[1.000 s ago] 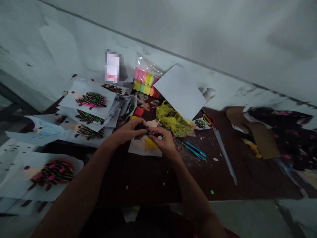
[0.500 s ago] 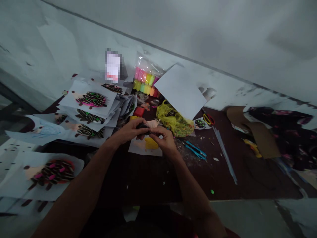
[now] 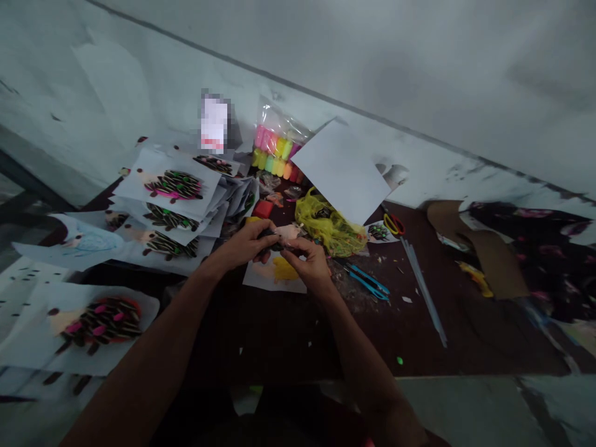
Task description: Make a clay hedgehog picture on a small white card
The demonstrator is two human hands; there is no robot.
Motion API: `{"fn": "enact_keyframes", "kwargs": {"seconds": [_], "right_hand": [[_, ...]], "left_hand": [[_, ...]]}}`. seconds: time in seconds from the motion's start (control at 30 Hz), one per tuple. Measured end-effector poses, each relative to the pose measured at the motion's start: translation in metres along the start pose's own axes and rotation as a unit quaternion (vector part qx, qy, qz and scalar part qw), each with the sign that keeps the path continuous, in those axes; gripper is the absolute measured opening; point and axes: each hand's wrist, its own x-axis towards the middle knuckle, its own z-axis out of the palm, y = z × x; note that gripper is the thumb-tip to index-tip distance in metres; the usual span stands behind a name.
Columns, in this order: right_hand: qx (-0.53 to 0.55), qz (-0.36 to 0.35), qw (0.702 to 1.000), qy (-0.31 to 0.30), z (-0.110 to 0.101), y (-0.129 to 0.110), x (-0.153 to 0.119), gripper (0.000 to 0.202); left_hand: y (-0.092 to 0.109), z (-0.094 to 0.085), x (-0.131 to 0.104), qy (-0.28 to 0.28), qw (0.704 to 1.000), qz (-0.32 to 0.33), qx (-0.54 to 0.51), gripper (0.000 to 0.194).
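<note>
Over the middle of the dark table, my left hand (image 3: 249,244) pinches a small dark lump of modelling clay (image 3: 266,235). My right hand (image 3: 307,262) meets it from the other side, fingers closed at the same lump, which is mostly hidden. Just below the hands lies a white paper (image 3: 274,284) bearing a yellow and pale pink clay shape (image 3: 285,269). A pale pink clay piece (image 3: 289,231) shows right behind the fingers. A red block (image 3: 263,208) sits beyond my left hand.
Left are stacked hedgehog pictures (image 3: 173,185). Behind stand a bag of coloured clay (image 3: 274,149) and a white sheet (image 3: 342,171). Rightward lie a yellow net bag (image 3: 326,226), a blue cutter (image 3: 367,282), scissors (image 3: 393,224), clear sticks (image 3: 424,292) and cardboard (image 3: 496,264).
The fingers have shifted slightly around the dark clay, and more of the pale pink piece shows behind them. The view has moved a little; the things on the table stay put.
</note>
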Motion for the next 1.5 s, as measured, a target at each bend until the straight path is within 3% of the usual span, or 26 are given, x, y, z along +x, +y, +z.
{"fn": "enact_keyframes", "kwargs": {"seconds": [0.37, 0.57, 0.77, 1.0, 1.23, 1.5], "right_hand": [[-0.029, -0.01, 0.998, -0.048, -0.001, -0.012, 0.0, 0.011], [0.013, -0.031, 0.996, -0.086, -0.004, -0.014, 0.003, 0.01], [0.013, -0.003, 0.997, -0.071, 0.0, -0.005, 0.004, 0.017], [0.023, 0.018, 0.998, -0.058, -0.004, -0.006, 0.003, 0.019], [0.014, 0.021, 0.996, -0.088, -0.009, -0.006, 0.003, 0.022], [0.069, 0.069, 0.995, -0.016, -0.01, -0.002, 0.006, 0.027]], "left_hand": [[-0.001, -0.002, -0.002, -0.037, 0.999, 0.006, 0.005, 0.026], [0.002, -0.001, -0.003, -0.056, 0.998, -0.007, -0.007, 0.026], [0.005, 0.001, -0.003, -0.07, 0.997, -0.009, -0.004, 0.03], [-0.001, -0.004, -0.003, -0.03, 0.999, 0.001, 0.03, 0.025], [0.003, -0.005, -0.002, -0.042, 0.998, -0.009, 0.047, 0.023], [0.004, -0.007, -0.004, -0.013, 0.999, -0.031, 0.03, 0.026]]}}
